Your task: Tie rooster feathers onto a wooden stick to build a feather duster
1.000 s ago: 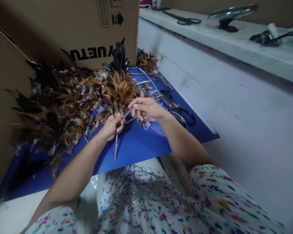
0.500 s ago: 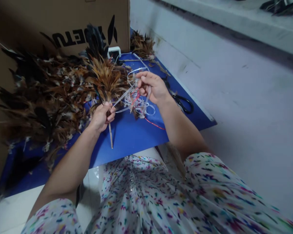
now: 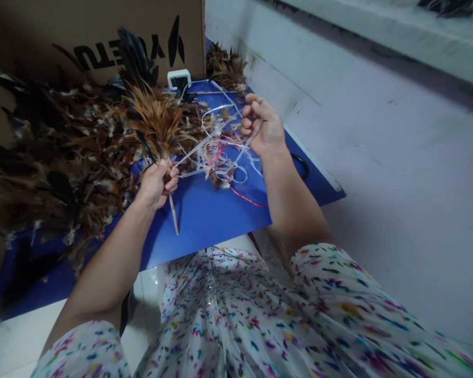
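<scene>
My left hand (image 3: 156, 182) is closed around a thin stick (image 3: 174, 214) with a bunch of brown and black feathers (image 3: 157, 121) standing up from it. The stick's bare lower end pokes out below my fingers. From that hand a clear plastic strip (image 3: 197, 148) stretches up to my right hand (image 3: 263, 123), whose curled fingers are shut on it. Part of the strip loops back over my right palm. Between the hands, a tangle of clear strips and red string (image 3: 220, 160) lies on the blue tabletop (image 3: 208, 220).
A large heap of loose brown and black feathers (image 3: 74, 152) covers the table's left side. Behind stands a cardboard box (image 3: 98, 26). A white-framed item (image 3: 179, 79) and another feather bundle (image 3: 225, 65) sit at the back. A black handle (image 3: 302, 165) shows beside my right forearm, near the wall (image 3: 386, 157).
My right hand has moved up and to the right, away from my left hand, drawing the strip out longer. My left hand still grips the feathered stick.
</scene>
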`<state>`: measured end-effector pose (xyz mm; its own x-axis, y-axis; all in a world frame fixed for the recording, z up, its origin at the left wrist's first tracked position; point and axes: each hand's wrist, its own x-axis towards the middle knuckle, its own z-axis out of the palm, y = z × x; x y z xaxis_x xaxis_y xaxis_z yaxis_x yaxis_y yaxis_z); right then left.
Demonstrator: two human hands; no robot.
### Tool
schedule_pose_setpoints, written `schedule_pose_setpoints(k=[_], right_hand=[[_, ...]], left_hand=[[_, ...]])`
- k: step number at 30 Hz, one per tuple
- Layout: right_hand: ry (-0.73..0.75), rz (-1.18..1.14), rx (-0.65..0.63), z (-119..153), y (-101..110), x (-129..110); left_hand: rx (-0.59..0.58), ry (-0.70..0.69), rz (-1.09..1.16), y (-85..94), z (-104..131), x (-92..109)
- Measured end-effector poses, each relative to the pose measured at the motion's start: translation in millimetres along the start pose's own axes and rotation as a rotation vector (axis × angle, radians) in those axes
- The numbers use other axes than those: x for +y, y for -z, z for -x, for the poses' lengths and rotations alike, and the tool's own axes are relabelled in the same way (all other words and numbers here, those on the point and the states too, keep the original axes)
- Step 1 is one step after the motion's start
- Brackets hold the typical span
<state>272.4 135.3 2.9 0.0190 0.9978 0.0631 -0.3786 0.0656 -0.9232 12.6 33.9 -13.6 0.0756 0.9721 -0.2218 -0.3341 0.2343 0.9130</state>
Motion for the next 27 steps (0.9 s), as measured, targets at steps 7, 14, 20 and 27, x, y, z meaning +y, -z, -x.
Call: schedule_pose_setpoints(k=[7,14,20,27], right_hand=[[0.036,-0.240,0.091,-2.5,7.1,-5.8],[0.165,0.113,0.148,-23.1,33.7,6.4],[0.180,0.048,0.162,-23.9,35.8,5.7],[0.126,0.182,0.254,-25.8,33.0,8.0]], left_hand=[[0.018,0.007,-0.009,1.2,-0.5,3.1],[0.002,-0.039,0.014,8.3,-3.6,5.2],[0.043,-0.043,0.022,10.4,-5.6,5.6],[0.076,-0.046,0.018,7.8,-3.8,6.7]])
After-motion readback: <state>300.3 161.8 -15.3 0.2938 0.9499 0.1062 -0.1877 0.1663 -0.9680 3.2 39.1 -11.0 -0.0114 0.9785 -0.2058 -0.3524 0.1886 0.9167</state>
